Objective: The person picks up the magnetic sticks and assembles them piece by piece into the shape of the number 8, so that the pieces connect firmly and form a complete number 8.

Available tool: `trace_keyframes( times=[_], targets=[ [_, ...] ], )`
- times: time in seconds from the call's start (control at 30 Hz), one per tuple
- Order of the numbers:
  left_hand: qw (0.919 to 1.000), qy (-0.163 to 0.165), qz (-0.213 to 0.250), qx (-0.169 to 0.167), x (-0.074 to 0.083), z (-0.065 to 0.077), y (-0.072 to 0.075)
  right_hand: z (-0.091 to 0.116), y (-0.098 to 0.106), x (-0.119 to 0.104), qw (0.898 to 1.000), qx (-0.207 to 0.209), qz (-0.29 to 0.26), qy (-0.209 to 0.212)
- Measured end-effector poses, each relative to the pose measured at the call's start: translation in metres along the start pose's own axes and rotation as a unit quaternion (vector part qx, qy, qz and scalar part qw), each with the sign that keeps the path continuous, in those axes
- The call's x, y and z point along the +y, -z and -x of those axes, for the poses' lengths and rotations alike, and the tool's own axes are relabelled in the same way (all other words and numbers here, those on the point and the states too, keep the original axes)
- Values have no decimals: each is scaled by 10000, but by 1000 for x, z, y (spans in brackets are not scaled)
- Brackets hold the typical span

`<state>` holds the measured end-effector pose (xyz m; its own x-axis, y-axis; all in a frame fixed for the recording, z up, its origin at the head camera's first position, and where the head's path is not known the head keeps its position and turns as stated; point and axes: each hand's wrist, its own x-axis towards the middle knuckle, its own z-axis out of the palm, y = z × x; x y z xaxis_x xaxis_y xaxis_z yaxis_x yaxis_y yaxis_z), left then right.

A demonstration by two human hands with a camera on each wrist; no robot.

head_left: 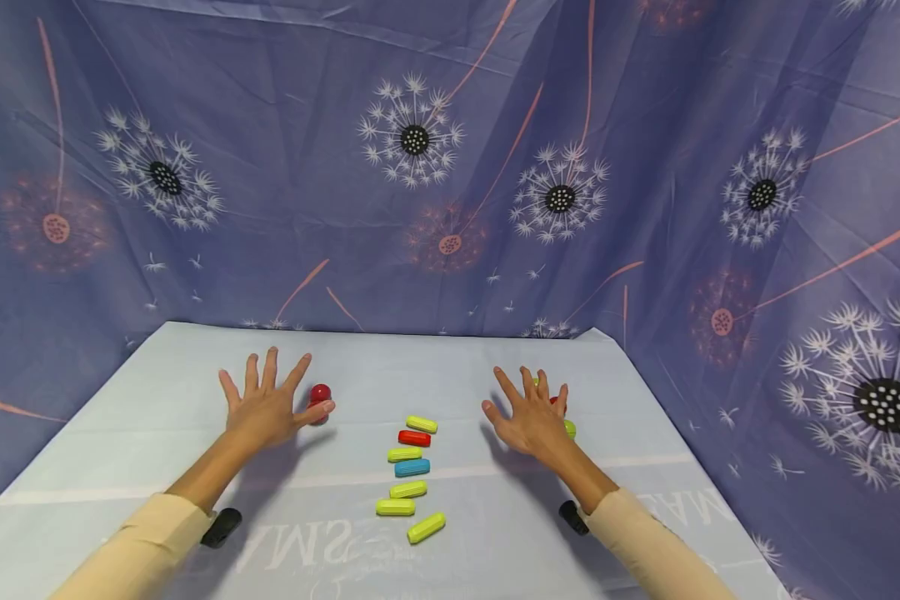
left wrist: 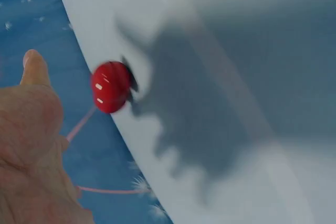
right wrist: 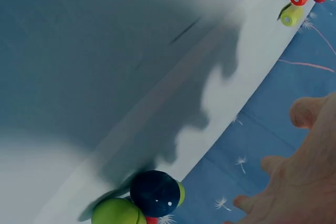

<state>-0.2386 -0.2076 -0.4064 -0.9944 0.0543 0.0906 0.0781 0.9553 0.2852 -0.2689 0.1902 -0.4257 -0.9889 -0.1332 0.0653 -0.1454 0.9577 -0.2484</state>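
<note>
Two cream sleeves, nearest us. Left hand: fingers spread wide, above the tabletop; two red balls near its thumb, partly covered in our head view. Right hand: fingers likewise wide; near it we list a green ball, a dark blue ball and something red, partly hidden. Between both hands, seven cylinders in a rough column: five yellow-green, one red, one blue. Behind, dandelion-print cloth.
</note>
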Motion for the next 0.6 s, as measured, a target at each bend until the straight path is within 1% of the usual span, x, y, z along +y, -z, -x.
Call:
trace_keyframes(
  times=[0.1, 0.23, 0.4, 0.5, 0.6],
  targets=[
    [10000, -93, -31, -10, 14, -3, 2, -1, 2, 0, 9999, 93, 2, 110],
    [9994, -311, 127, -31, 32, -7, 1, -1, 2, -1, 9997, 131, -3, 190],
    [9950, -760, 652, -48, 53, -9, -3, -2, 4, 0, 9997, 81, 19, 217],
    [9913, -942, 911, -115, 65, -9, -4, -3, 7, 2, 9997, 108, 0, 220],
    [9886, -1018, 1078, -276, 75, -12, -6, -5, 9, 5, 9996, 183, -58, 186]
  ],
)
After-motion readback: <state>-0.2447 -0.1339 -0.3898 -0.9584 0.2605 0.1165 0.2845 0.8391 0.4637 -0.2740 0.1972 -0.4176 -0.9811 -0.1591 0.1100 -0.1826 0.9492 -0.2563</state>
